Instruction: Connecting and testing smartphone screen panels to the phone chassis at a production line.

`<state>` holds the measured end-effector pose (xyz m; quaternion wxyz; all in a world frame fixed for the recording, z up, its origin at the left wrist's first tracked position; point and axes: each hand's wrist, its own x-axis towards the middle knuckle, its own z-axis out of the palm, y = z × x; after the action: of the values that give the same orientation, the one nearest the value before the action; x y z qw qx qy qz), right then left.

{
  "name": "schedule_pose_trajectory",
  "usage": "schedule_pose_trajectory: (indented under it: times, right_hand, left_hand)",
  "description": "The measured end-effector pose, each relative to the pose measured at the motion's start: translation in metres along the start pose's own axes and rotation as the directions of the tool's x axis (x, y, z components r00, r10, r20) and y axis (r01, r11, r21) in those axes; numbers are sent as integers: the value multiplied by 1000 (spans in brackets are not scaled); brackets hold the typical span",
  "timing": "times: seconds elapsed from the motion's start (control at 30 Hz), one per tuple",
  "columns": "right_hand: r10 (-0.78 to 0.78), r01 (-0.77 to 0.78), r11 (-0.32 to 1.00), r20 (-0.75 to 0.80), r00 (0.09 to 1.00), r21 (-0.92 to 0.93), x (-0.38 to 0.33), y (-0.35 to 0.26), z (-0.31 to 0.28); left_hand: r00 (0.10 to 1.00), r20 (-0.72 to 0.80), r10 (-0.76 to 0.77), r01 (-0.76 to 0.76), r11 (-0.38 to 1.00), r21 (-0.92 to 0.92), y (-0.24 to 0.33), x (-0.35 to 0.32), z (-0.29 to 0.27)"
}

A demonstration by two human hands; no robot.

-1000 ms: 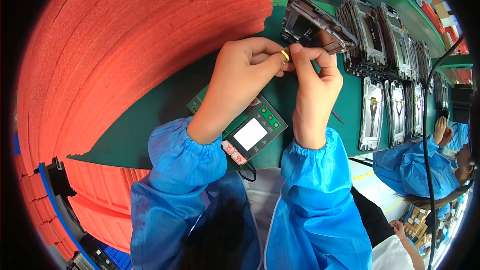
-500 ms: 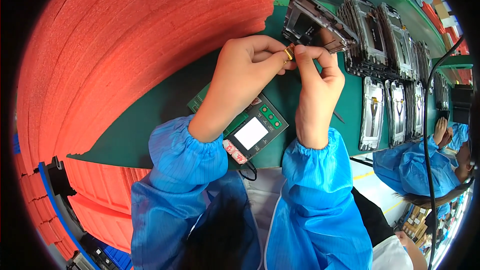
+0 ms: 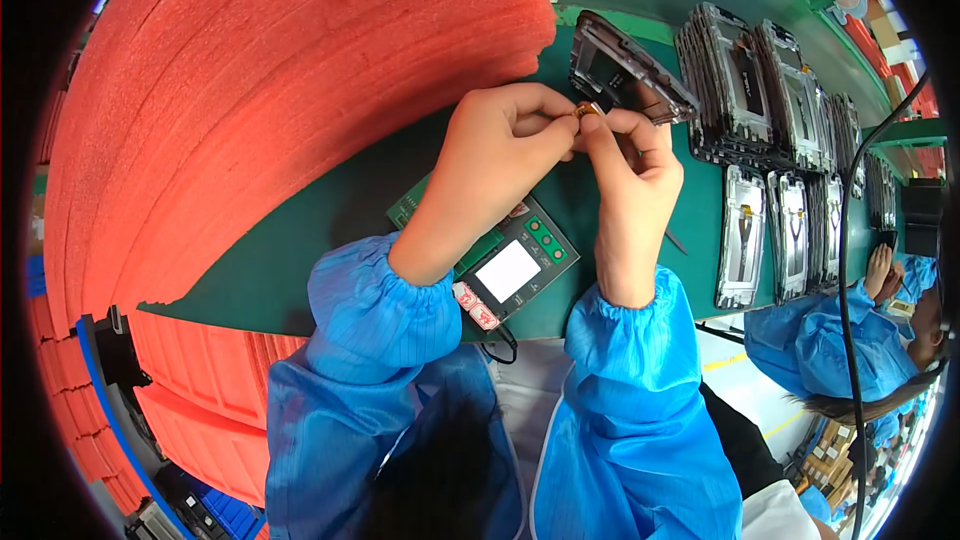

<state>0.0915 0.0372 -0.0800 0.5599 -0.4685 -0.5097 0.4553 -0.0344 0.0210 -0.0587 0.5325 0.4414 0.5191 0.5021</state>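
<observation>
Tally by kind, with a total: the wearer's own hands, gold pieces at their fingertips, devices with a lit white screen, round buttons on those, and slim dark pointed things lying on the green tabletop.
Left hand and right hand: 2
Gold piece: 1
Device with white screen: 1
Round buttons: 3
Slim dark pointed thing: 1
Total: 8

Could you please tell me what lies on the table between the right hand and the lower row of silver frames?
In the head view, a thin, dark, pointed object lies on the green tabletop between the right hand and the silver frames.
</observation>
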Motion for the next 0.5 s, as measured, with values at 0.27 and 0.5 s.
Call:
schedule_pose_trajectory:
  times: [0.27,0.5]
  right_hand:
    - [28,-28,999,-9,1000,-32,-1,2,-2]
    - [14,-16,999,-29,999,-39,-2,1,-1]
  left_hand:
    - [999,5,43,-43,999,12,1,-2,2]
    - [998,-6,59,-59,996,74,3,-2,3]
